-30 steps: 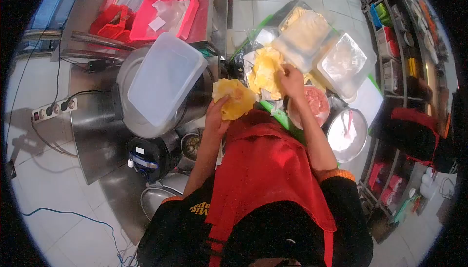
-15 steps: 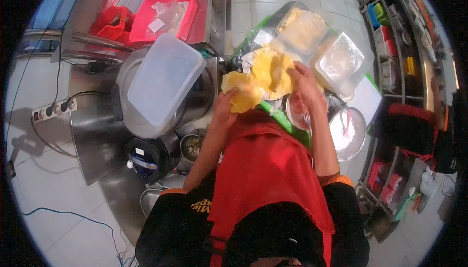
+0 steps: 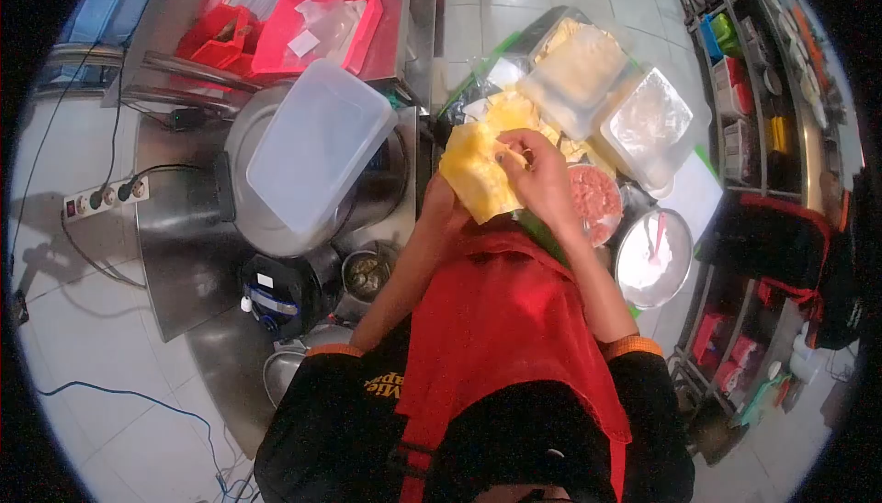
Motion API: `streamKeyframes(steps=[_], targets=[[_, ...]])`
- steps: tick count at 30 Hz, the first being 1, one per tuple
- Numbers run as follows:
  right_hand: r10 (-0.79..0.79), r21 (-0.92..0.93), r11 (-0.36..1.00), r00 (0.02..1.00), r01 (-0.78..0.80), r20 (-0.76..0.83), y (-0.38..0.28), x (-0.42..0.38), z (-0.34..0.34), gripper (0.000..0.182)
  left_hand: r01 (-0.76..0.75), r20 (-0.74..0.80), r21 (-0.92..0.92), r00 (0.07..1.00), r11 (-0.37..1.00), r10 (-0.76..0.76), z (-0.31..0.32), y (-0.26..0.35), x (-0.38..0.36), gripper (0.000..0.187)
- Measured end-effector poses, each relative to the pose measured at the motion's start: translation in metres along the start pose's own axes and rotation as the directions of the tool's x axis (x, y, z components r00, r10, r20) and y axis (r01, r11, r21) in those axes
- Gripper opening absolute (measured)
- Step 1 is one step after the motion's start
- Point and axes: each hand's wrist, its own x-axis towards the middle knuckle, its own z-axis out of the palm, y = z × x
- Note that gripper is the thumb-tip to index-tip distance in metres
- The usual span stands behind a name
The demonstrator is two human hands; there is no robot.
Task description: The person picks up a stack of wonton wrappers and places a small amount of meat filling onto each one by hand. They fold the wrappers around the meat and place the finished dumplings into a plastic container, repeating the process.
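Observation:
In front of my red apron, a square yellow dough wrapper [image 3: 473,172] lies tilted over my left hand [image 3: 443,202], which grips it from below with most fingers hidden. My right hand [image 3: 540,172] is closed at the sheet's right side, thumb and fingertips pinched against it. More yellow wrappers [image 3: 508,110] are spread just beyond on the work surface. A bowl of pink minced meat [image 3: 595,202] sits beside my right wrist. To its right is a metal bowl [image 3: 675,275] with white contents and a pink-handled utensil [image 3: 661,232].
Clear plastic containers [image 3: 579,67] and a foggy box [image 3: 648,117] stand at the back right. A translucent lid or tub [image 3: 322,145] lies on a large pot at left. Pink baskets [image 3: 367,34] stand behind it. A shelf rack [image 3: 753,90] runs along the right.
My hands have come together. My right hand has left the spread wrappers and moved left and down onto the sheet in my left hand, uncovering the minced meat bowl.

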Motion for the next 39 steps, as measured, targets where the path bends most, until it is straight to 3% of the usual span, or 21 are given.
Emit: streamKeyframes(steps=[1,5,7,8,10,11,13,14,15,17,22,27,31,34,36,37,39], targets=[[0.05,-0.012,0.999,0.998,-0.051,-0.047,-0.007,-0.002,0.001,0.023,0.004,-0.012,0.003,1.0,1.0,-0.004,-0.001,-0.001,-0.002,0.044],[-0.001,-0.107,0.994,0.985,-0.017,-0.171,-0.011,-0.013,0.011,0.02,-0.059,-0.075,-0.107,0.996,0.992,0.052,0.007,0.003,-0.014,0.045],[0.041,-0.088,0.995,0.988,-0.054,-0.148,-0.007,-0.017,0.015,0.021,0.05,-0.041,-0.271,0.997,0.961,-0.064,0.019,0.011,-0.033,0.045],[0.085,0.001,0.996,0.995,-0.085,-0.055,-0.002,-0.019,0.017,0.021,0.054,-0.043,-0.271,0.997,0.961,-0.068,0.005,0.008,-0.037,0.045],[0.177,0.069,0.981,0.981,-0.182,0.074,0.002,-0.016,0.016,0.024,0.064,-0.211,0.061,0.976,0.996,-0.049,-0.03,0.002,-0.039,0.043],[0.179,0.07,0.98,0.981,-0.184,0.073,0.01,-0.011,0.013,0.024,0.066,-0.212,0.062,0.976,0.996,-0.051,-0.032,0.005,-0.042,0.043],[0.196,-0.126,0.97,0.976,-0.207,-0.093,0.037,0.002,0.004,0.028,-0.037,-0.209,0.116,0.976,0.993,0.061,-0.036,0.01,-0.047,0.042],[0.066,-0.364,0.924,0.988,-0.114,-0.14,0.057,0.007,-0.002,0.034,-0.038,-0.212,0.113,0.975,0.993,0.062,-0.044,0.013,-0.048,0.042],[0.065,-0.365,0.924,0.988,-0.112,-0.137,0.071,0.011,-0.005,0.034,-0.046,-0.239,0.114,0.968,0.992,0.072,-0.056,0.015,-0.046,0.041],[0.062,-0.551,0.825,0.989,-0.125,-0.132,0.079,0.018,-0.006,0.036,-0.054,-0.271,0.116,0.959,0.992,0.084,-0.062,0.019,-0.046,0.041],[0.119,-0.607,0.778,0.987,-0.161,-0.11,0.094,0.026,0.008,0.035,-0.084,-0.276,0.039,0.957,0.996,0.091,-0.057,0.025,-0.044,0.04],[-0.106,-0.452,0.891,0.989,0.049,-0.102,0.094,0.021,0.019,0.029,-0.072,-0.238,0.036,0.968,0.997,0.078,-0.052,0.025,-0.045,0.041],[-0.05,-0.442,0.897,0.997,0.018,-0.059,0.095,0.019,0.025,0.028,-0.06,-0.275,0.082,0.958,0.995,0.08,-0.046,0.023,-0.042,0.041],[-0.105,-0.307,0.95,0.987,0.064,-0.119,0.093,0.022,0.021,0.029,-0.029,-0.304,0.06,0.951,0.998,0.046,-0.05,0.022,-0.037,0.04],[0.069,-0.156,0.984,0.992,-0.084,-0.103,0.071,0.029,0.004,0.029,-0.015,-0.3,0.048,0.953,0.999,0.029,-0.054,0.019,-0.031,0.04],[0.068,-0.154,0.985,0.993,-0.083,-0.1,0.065,0.033,-0.003,0.029,0.001,-0.291,0.037,0.957,0.999,0.01,-0.055,0.018,-0.028,0.04],[0.063,0.055,0.997,0.994,-0.059,-0.085,0.053,0.041,-0.017,0.029,0.006,-0.29,0.049,0.957,0.999,0.009,-0.056,0.016,-0.02,0.041]])
